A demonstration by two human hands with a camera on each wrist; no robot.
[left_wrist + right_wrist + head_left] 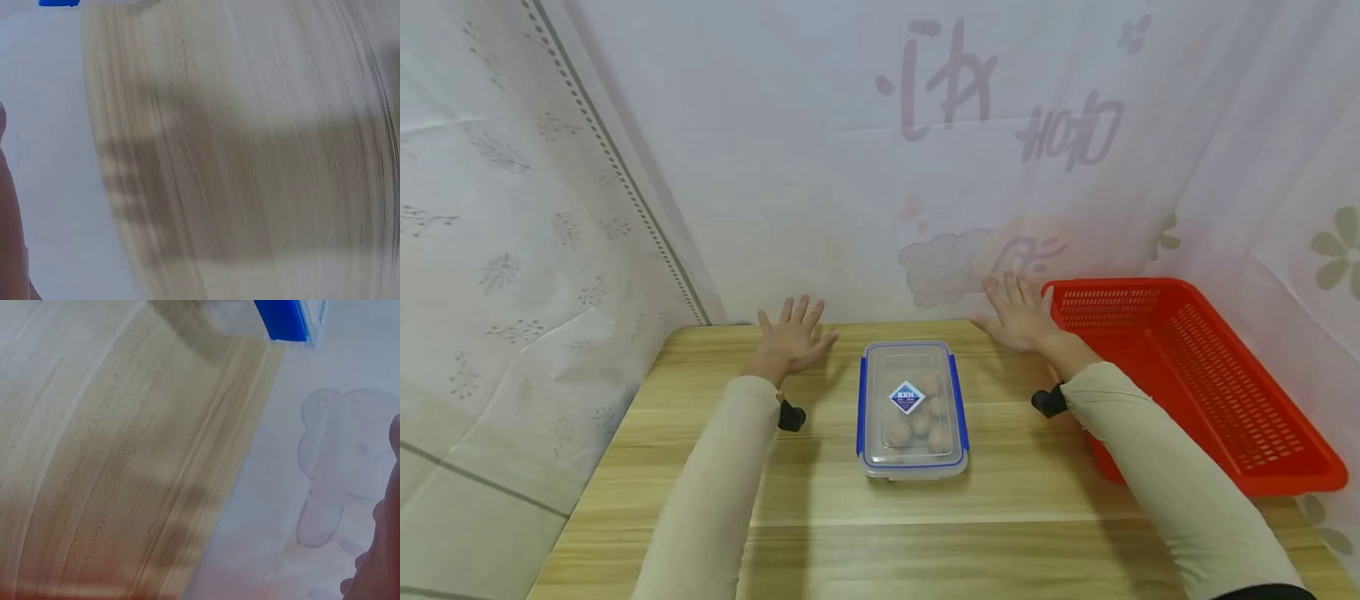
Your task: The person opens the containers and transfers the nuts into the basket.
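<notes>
A clear plastic food container [913, 454] with blue side clips lies on the wooden table between my hands. Through its lid, which bears a blue and white diamond label [907, 397], several round brownish things [921, 423] show. To the left of it, my left hand [792, 340] is spread over the table's far part with nothing in it. On the other side my right hand [1019, 318] is likewise spread and holds nothing, close to the red basket's corner. Each wrist view catches only an edge of its hand, with a blue clip [281, 319] in the right wrist view.
A red plastic basket [1198, 400] with perforated walls stands on the right of the wooden table [880, 550]. Printed white cloth [790, 167] hangs behind the table's far edge, and more cloth hangs along both sides.
</notes>
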